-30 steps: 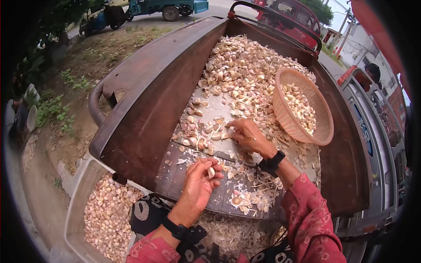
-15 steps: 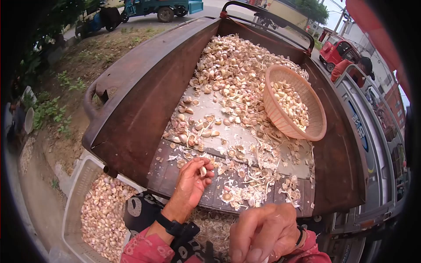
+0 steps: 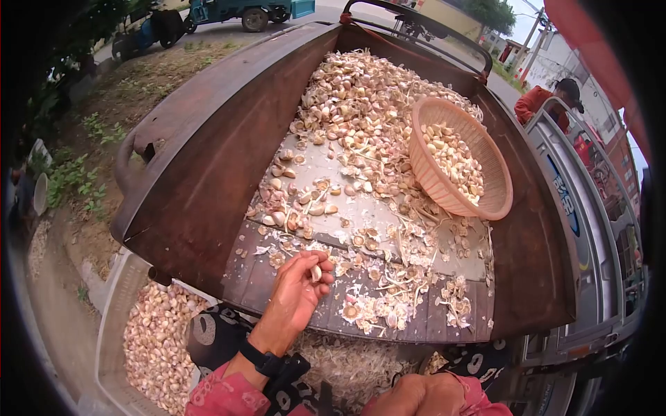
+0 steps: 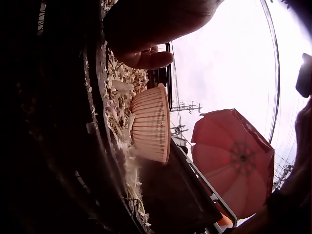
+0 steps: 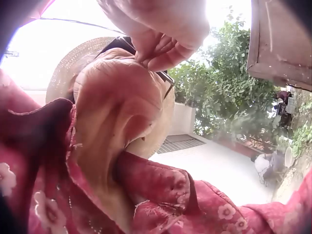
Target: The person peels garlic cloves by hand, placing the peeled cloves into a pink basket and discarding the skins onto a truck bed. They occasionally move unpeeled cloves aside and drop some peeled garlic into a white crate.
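My left hand (image 3: 295, 295) is over the near edge of a brown metal cart bed (image 3: 257, 291). It holds a pale garlic clove (image 3: 316, 273) between thumb and fingers, palm turned up. Low in the head view, my right hand (image 3: 424, 395) is drawn back close to the body, partly cut off by the frame. The right wrist view has that same hand up beside the person's face, its fingers (image 5: 165, 51) curled together; I cannot tell what they hold. Unpeeled cloves (image 3: 295, 208) and dry husks (image 3: 378, 305) lie beyond my left hand.
A pink woven plastic basket (image 3: 433, 180) of peeled cloves leans on the garlic heap (image 3: 361, 90). High metal side walls (image 3: 201, 159) flank the bed. At lower left stands a white crate (image 3: 107, 347) full of garlic. Another person (image 3: 548, 104) is at the right.
My right hand has left the cloves on the bed and come back toward the body and face. The left hand still holds its clove. The head view has shifted slightly.
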Demonstrator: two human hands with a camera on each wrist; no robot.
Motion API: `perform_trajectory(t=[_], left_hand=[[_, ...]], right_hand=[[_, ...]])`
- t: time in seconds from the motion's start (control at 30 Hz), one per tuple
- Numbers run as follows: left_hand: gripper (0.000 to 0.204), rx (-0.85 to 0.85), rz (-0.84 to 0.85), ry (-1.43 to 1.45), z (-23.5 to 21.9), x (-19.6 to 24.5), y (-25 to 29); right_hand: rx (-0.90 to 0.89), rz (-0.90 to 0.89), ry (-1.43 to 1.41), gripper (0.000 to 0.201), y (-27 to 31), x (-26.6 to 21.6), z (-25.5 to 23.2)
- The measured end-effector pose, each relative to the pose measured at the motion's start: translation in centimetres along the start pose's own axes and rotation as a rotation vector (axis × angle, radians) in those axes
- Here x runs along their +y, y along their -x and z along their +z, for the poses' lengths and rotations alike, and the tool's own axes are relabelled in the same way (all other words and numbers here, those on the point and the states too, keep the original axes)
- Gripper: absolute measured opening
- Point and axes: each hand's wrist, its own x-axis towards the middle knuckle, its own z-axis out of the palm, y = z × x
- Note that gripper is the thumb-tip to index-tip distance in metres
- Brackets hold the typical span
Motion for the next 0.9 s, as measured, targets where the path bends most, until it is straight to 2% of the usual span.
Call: perform_trajectory(t=[0.03, 0.1, 0.2, 0.23, 0.27, 0.3, 0.33, 0.4, 0.47, 0.53, 0.57, 0.63, 0.73, 0.77, 0.8, 0.87, 0.9], left_hand=[[0.010, 0.001, 0.004, 0.001, 0.0, 0.2, 0.2], [0.011, -0.022, -0.006, 0.027, 0.4, 0.2, 0.5], [0.014, -0.048, 0.002, 0.041, 0.5, 0.4, 1.0], [0.021, -0.067, -0.003, 0.055, 0.3, 0.4, 0.8], [0.021, -0.065, 0.003, 0.057, 0.7, 0.7, 0.9], [0.024, -0.061, -0.025, 0.135, 1.5, 1.2, 1.3], [0.027, -0.057, -0.049, 0.215, 2.2, 1.6, 1.5], [0.030, -0.014, -0.034, 0.277, 2.0, 1.5, 1.1], [0.028, -0.059, 0.002, 0.260, 0.0, 0.7, -0.2], [0.022, -0.056, 0.020, 0.258, -0.4, 0.7, -0.5], [0.021, -0.025, 0.024, 0.230, -0.4, 0.8, -0.5], [0.019, 0.011, 0.030, 0.204, -0.4, 0.8, -0.4], [0.021, 0.055, 0.087, 0.148, -0.2, 0.9, -0.3], [0.023, 0.058, 0.099, 0.126, -0.2, 0.9, -0.2], [0.025, 0.060, 0.109, 0.104, 0.0, 0.9, -0.1], [0.025, 0.081, 0.084, 0.155, 0.9, 1.1, 0.5], [0.025, 0.103, 0.059, 0.201, 1.3, 1.3, 0.6]], right_hand=[[-0.003, 0.002, -0.002, 0.008, 0.0, -0.2, 0.1], [0.150, 0.132, 0.021, 0.010, 0.0, -1.3, 0.8], [0.131, 0.099, 0.099, 0.017, 0.1, -1.3, -1.2], [0.253, 0.092, 0.180, 0.016, 0.3, -1.4, -2.3], [0.365, 0.085, 0.267, 0.023, 0.3, -1.6, -3.8], [0.361, 0.178, 0.661, 0.022, -0.4, -1.9, -5.8], [0.343, 0.269, 1.055, 0.022, -1.5, -2.3, -8.0], [0.102, 0.396, 1.504, 0.024, -3.8, -2.9, -11.6], [0.206, 0.427, 1.696, 0.027, -5.3, -3.8, -17.2], [0.108, 0.488, 1.936, 0.023, -7.0, -4.7, -22.8], [0.107, 0.485, 1.933, 0.023, -7.0, -4.6, -24.8], [-0.135, 0.480, 2.110, 0.021, -7.0, -4.2, -27.4], [-0.058, 0.542, 1.992, 0.025, -6.8, -4.7, -28.3], [0.064, 0.680, 1.960, 0.021, -6.9, -5.0, -27.5], [0.063, 0.682, 1.962, 0.021, -6.7, -5.3, -26.5], [0.480, 0.777, 1.342, 0.022, -6.0, -5.4, -23.9], [0.386, 0.695, 1.389, 0.023, -6.1, -4.5, -22.0]])
